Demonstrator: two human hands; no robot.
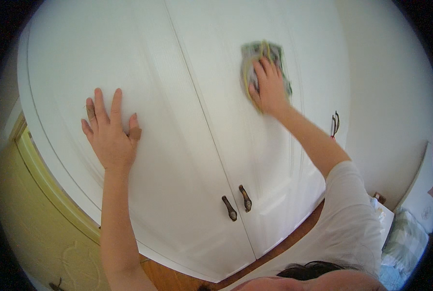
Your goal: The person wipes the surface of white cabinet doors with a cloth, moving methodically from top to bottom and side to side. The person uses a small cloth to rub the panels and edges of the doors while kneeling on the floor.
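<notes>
My right hand presses a grey, green and yellow cleaning cloth flat against the right door of a white wardrobe. The cloth is blurred, and part of it lies hidden under the palm. My left hand rests with fingers spread on the left door, holding nothing. A brown band, perhaps a plaster, wraps its thumb, and another covers one finger. Two dark metal handles, a left one and a right one, sit low beside the seam between the doors.
Another pair of dark handles with something red hanging stands at the wardrobe's right. A yellowish door and its frame are at left. Checked bedding and a white bedside table are at lower right. Brown wooden floor shows below.
</notes>
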